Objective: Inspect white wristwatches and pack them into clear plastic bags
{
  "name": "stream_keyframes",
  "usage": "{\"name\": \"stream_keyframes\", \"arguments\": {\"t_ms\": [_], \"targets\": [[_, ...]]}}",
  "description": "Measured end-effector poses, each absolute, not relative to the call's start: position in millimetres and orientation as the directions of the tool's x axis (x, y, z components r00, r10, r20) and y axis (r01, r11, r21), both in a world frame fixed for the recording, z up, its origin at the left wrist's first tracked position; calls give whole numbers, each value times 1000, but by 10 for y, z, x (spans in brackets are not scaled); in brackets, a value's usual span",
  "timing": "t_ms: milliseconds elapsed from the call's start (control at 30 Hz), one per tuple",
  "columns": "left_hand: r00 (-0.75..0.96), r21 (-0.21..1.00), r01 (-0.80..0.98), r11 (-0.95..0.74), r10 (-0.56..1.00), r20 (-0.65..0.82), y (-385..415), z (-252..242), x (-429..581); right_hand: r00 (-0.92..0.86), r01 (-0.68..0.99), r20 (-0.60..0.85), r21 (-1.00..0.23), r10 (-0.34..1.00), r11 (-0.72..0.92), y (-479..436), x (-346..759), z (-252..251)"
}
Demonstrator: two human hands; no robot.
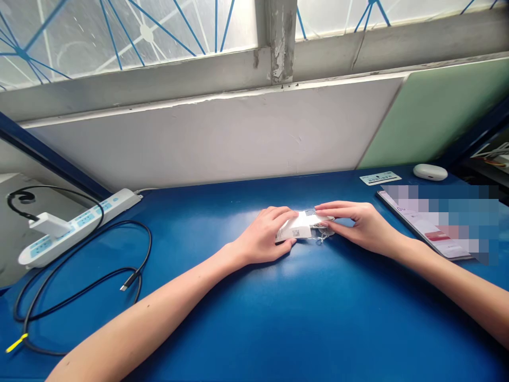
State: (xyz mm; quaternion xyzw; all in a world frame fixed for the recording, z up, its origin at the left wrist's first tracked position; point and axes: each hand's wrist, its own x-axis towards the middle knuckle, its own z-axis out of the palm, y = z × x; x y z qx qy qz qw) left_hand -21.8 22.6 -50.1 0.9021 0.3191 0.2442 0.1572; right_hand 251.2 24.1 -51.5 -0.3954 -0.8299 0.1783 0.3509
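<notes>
A small white box (296,232) with a printed square code lies near the middle of the blue table. My left hand (267,233) is closed around its left end, thumb on the near side and fingers over the far side. My right hand (358,223) pinches at the right end, where a small whitish piece shows between thumb and fingers; its kind is too small to tell. Crinkled clear plastic (321,239) sticks out below the right fingertips, by the box's right end. Bright glare washes out part of the box's top.
At left, a white power strip (89,223) holds a white charger (50,225), with a looped black cable (119,271) beside it. To the right lie a phone or tablet (417,223), a card (380,178) and a white earbud case (430,172). A wall panel (222,138) rises behind the blue table (270,329).
</notes>
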Motion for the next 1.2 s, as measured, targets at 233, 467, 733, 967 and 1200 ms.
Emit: {"name": "stream_keyframes", "arguments": {"t_ms": [233,467,733,967,1200], "targets": [[706,398,524,-753,646,292,202,-484,-202,-687,578,378,-232,620,782,279,2647,-450],[717,360,532,-766,634,289,206,-484,-202,-690,558,414,-216,593,801,301,2632,-505],[712,354,539,-764,638,294,204,-492,-200,-651,620,445,-155,615,769,278,2585,-499],[711,335,555,-761,643,284,202,-498,-201,-670,612,435,-136,602,779,295,2621,-527],[718,329,546,-770,633,290,204,-528,-214,-683,576,359,-271,636,771,141,2465,-587]]}}
